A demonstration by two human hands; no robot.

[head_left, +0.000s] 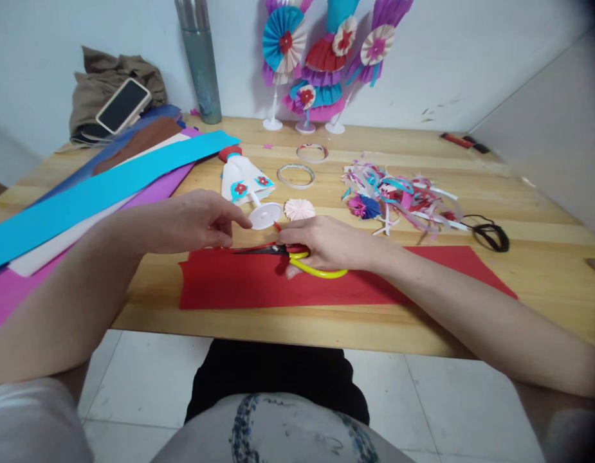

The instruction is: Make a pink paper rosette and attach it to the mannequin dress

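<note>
My right hand (321, 241) holds yellow-handled scissors (319, 269) over the far edge of a long red paper sheet (239, 286). Their dark blades point left and look nearly closed. A small red tip (277, 226) shows by my right fingers; what it belongs to is hidden. Across from the blades, my left hand (195, 222) has its index finger stretched out and its thumb apart, near the sheet's far left corner. Just beyond that fingertip lies a white paper-dress figure (242, 173) on its side, with its round stand base toward me. A pale pink pleated rosette (300, 209) rests beside the base.
Blue, white and purple paper strips (109, 180) lie at the left, near a phone (123, 105) and a bottle (203, 77). Tape rolls (296, 175) and a heap of paper scraps (403, 196) lie farther back. Decorated paper dresses on stands (326, 58) line the wall.
</note>
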